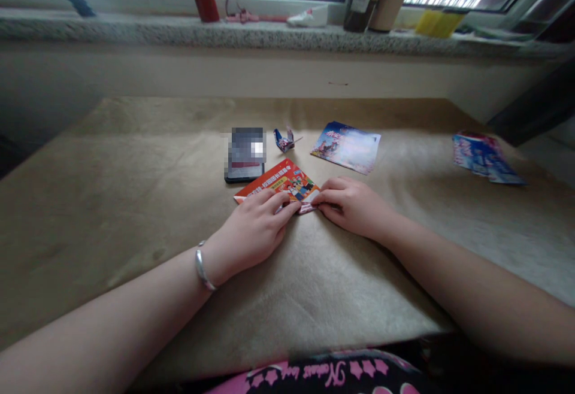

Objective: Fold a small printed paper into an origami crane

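A red printed paper sheet (283, 181) lies on the tan table (135, 202), folded along its near edge. My left hand (254, 229), with a silver bracelet at the wrist, presses its fingers flat on the sheet's near left part. My right hand (353, 205) pinches the folded near right corner of the same sheet, fingers curled together. The fingertips of both hands almost meet over the fold.
A phone (245, 154) lies just beyond the sheet. A small folded paper crane (284, 140) stands beside it. A blue printed sheet (345, 147) lies right of that, and more printed sheets (485, 157) far right. A windowsill (269, 35) holds a red container (205, 0).
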`<state>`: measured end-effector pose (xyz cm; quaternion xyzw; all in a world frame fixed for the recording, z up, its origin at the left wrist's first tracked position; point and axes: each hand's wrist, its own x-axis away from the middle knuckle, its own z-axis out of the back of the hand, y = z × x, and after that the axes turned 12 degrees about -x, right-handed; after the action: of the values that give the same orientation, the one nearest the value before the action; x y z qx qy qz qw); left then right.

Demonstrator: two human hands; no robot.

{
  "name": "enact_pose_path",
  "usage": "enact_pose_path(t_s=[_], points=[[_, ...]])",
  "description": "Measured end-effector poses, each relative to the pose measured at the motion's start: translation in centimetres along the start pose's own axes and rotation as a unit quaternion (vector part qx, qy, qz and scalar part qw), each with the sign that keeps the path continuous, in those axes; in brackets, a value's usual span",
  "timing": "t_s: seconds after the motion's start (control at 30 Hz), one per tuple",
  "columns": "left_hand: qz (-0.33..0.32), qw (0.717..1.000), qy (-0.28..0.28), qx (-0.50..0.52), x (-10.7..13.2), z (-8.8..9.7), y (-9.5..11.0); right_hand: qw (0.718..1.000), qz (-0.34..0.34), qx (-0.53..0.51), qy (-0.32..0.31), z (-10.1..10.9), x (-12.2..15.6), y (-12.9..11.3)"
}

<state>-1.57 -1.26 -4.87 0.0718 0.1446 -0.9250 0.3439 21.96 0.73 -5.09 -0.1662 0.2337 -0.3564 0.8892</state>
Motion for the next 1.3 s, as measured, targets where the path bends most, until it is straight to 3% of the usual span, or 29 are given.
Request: enact_pose_path(t_s=[0.23, 0.7, 0.87, 1.3], points=[[-0.003, 1.000, -0.001, 0.018, 0.1, 0.0, -0.2, 0.998, -0.019, -0.062, 0.028, -0.5, 0.3, 0.9], [-0.008, 0.999, 0.013, 0.046, 0.3, -0.3, -0.4, 0.996, 0.034, 0.078, -0.013, -0.1, 0.8, -0.1], [-0.014, 1.000, 0.012, 0.024, 0.3, -0.2, -0.5, 0.993, 0.091, 0.061, -0.032, -0.3, 0.6, -0.2], [-0.056, 0.997, 0.025, 0.049, 0.3, -0.5, -0.8, 0.991, 0.092, 0.092, -0.038, 0.0, 0.7, -0.8]])
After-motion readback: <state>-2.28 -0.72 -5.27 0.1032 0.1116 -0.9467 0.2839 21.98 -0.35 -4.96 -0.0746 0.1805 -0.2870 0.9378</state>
